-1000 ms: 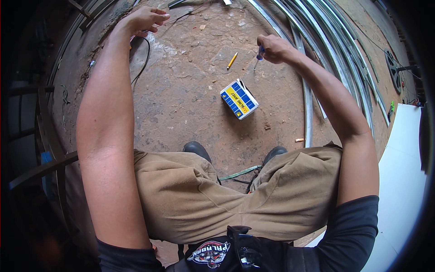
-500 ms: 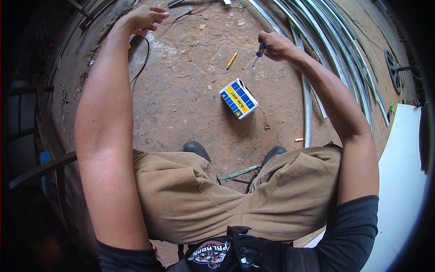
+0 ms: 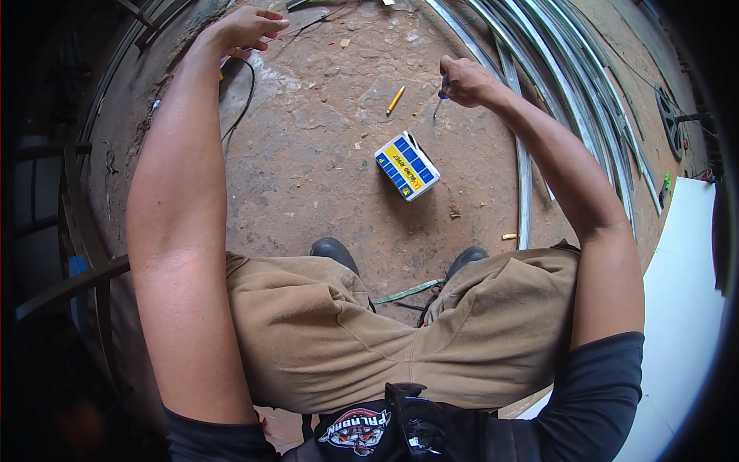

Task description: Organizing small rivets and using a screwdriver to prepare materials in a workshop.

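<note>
Two hands work apart: the right hand (image 3: pixel 468 81) has its grip clamped on a small blue-handled screwdriver (image 3: pixel 440 94), tip down over the dirt floor (image 3: pixel 323 177); keeping it upright would help. The left hand (image 3: pixel 245 29) pinches thin wires (image 3: pixel 308 27) far left. A yellow pencil (image 3: pixel 396 100) and blue-yellow box (image 3: pixel 407 165) lie near.

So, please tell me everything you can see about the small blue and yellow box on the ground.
The box is a small cardboard-looking carton, blue with yellow squares and a yellow band across its top face, and with white sides. It lies flat on the reddish dirt ground, turned at a slant, in front of the person's shoes. One end seems slightly open. Nothing touches it; both hands are away from it, and a yellow pencil lies beyond it.
</note>
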A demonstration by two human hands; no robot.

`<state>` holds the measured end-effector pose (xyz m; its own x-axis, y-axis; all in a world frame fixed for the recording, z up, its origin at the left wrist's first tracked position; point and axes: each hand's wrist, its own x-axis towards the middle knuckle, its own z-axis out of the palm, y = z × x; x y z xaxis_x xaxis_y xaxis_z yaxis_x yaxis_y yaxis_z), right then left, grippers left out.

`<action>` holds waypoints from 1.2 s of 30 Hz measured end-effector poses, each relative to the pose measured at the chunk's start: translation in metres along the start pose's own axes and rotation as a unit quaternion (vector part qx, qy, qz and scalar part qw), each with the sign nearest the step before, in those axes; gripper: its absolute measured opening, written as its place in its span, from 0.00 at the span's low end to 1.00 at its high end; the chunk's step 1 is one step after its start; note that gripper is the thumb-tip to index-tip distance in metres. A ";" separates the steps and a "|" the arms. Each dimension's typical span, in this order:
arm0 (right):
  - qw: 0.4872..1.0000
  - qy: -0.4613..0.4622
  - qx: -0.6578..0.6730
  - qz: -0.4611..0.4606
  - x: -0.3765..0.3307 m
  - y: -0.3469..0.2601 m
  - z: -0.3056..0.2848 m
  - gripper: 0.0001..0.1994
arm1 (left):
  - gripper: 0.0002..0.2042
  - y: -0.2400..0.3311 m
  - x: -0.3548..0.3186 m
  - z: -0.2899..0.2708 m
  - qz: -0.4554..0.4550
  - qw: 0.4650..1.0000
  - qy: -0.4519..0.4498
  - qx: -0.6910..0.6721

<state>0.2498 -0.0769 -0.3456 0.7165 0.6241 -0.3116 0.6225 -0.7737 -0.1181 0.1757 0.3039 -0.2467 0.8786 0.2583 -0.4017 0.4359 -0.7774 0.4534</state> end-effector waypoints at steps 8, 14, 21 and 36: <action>1.000 0.012 0.023 -0.016 0.000 0.004 -0.011 0.15 | 0.30 0.000 0.001 -0.001 -0.001 1.000 -0.012 -0.015; 0.999 0.045 0.006 -0.025 0.001 -0.001 -0.022 0.13 | 0.30 -0.008 0.003 -0.003 -0.005 1.000 -0.019 -0.017; 1.000 0.008 -0.003 -0.012 -0.002 -0.006 -0.003 0.13 | 0.31 -0.003 -0.001 -0.003 -0.007 1.000 -0.014 -0.007; 1.000 0.017 0.003 -0.013 -0.002 0.002 -0.017 0.15 | 0.30 -0.015 0.011 -0.006 -0.004 1.000 -0.018 0.002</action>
<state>0.2554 -0.0780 -0.3289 0.7111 0.6467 -0.2758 0.6388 -0.7582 -0.1308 0.1797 0.3214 -0.2534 0.8675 0.2440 -0.4336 0.4419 -0.7781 0.4464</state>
